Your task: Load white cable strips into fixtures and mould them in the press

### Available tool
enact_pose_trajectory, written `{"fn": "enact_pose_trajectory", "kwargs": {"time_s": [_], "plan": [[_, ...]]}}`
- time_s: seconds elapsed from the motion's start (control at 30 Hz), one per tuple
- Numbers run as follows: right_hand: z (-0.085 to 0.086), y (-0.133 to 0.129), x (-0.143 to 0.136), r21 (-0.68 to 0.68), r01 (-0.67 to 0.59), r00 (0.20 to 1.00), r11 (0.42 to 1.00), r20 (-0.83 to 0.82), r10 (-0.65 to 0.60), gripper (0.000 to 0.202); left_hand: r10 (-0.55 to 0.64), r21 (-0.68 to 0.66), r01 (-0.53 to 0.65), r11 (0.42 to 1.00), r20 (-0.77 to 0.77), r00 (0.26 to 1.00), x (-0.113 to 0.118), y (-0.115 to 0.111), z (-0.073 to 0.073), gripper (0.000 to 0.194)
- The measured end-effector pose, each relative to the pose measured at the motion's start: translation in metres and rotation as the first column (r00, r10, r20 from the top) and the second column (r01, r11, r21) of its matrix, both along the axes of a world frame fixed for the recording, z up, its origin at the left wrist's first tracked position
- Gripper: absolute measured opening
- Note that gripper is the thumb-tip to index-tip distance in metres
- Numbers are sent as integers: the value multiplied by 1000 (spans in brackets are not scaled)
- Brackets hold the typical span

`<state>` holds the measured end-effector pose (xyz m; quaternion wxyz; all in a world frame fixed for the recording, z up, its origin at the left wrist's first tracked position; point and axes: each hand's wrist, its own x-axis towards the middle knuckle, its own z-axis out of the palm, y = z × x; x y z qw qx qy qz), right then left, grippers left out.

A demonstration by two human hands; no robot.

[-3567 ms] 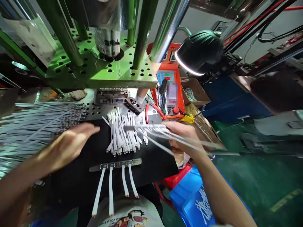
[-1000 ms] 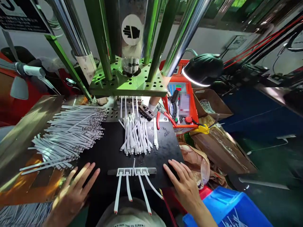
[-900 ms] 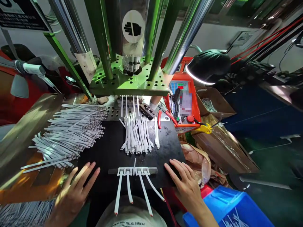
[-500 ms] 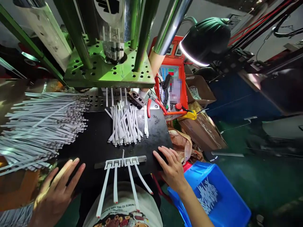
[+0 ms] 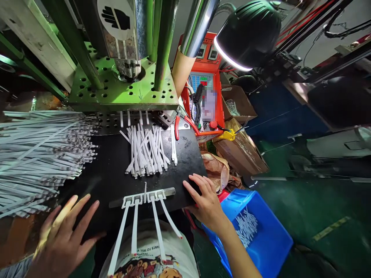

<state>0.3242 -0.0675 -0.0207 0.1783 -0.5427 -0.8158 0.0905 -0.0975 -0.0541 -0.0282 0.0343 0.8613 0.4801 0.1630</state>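
My left hand (image 5: 65, 235) is open, its fingers spread near the front left edge of the black worktop (image 5: 107, 166), holding nothing. At the front right edge, my right hand (image 5: 204, 197) rests with its fingers stretched out, also holding nothing. Between the hands, a white moulded piece (image 5: 144, 197) with several long white strips hanging from it lies on a clear flat bar (image 5: 169, 191). The strips reach down over my shirt. Behind it is a small pile of white strips with square ends (image 5: 147, 150). Two similar strips (image 5: 173, 148) lie right of that pile.
A green press plate (image 5: 124, 96) stands at the back, with white strip ends beneath it. A large heap of white strips (image 5: 43, 154) is at left. Red-handled pliers (image 5: 177, 127), an orange control box (image 5: 220, 112), a lamp (image 5: 249, 36) and a blue bin (image 5: 269, 239) are at right.
The view has shifted, so most things appear farther left. The green press plate appears slightly lower over the strip ends. Both hands stay open in nearly the same places.
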Motion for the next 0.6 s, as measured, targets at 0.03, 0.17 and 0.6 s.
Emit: {"fn": "enact_pose_trajectory", "kwargs": {"time_s": [0.03, 0.17, 0.6], "plan": [[5, 2, -7, -28, -28, 997, 999, -75, 26, 45, -36, 17, 36, 999, -3, 999, 7, 5, 4, 62], [16, 21, -42, -60, -163, 932, 985, -337, 134, 41, -128, 43, 129, 991, -22, 991, 44, 30, 18, 38], [51, 164, -103, -156, -440, 880, 884, -272, 390, 42, -216, -180, 215, 960, 14, 976, 63, 52, 17, 25]]}}
